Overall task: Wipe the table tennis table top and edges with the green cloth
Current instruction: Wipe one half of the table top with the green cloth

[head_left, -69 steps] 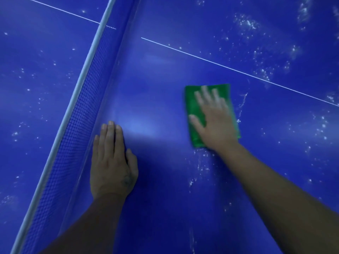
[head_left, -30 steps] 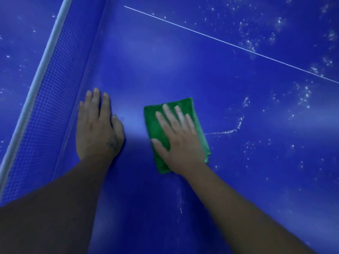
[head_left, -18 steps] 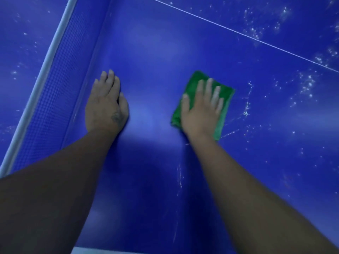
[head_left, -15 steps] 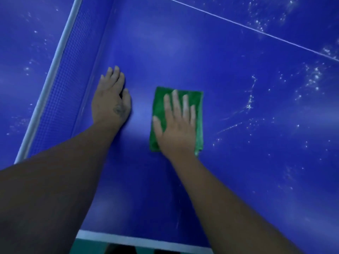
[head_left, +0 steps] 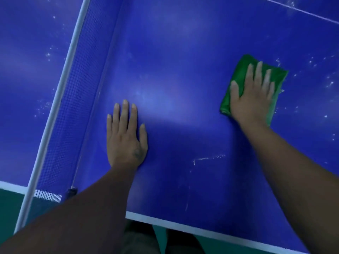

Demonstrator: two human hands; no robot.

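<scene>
"Two halves of blue tabletop [head_left: 183, 70] show. What is farthest left?"

"The half beyond the net, dotted with white specks [head_left: 48, 54]. Below its near edge is a strip of green floor [head_left: 11, 202]. Then comes the net [head_left: 73, 107] itself, blue mesh under a white top band, slanting from lower left to the top. Its dark clamp [head_left: 71, 191] sits at the tabletop's near edge."

"And beside it?"

"The left hand [head_left: 126, 138] lies palm down on the tabletop just right of the net, fingers straight and close together, holding nothing. Its forearm crosses the white edge line [head_left: 183, 228] and hides part of it. Below that edge are the person's legs [head_left: 139, 239], dim and blurred."

"Anything between the hands?"

"Bare blue surface with a patch of glare, and a thin white streak [head_left: 207, 158] nearer the right forearm."

"Where is the green cloth [head_left: 240, 70]?"

"It lies folded on the tabletop, right of centre and well apart from the net. The right hand [head_left: 253, 99] lies on it with straight, slightly spread fingers, pressing it flat. The hand covers the cloth's middle, so only the margins show."

"Further right?"

"More specks just beyond the cloth, and a thin white line [head_left: 297, 8] across the top right corner."
</scene>
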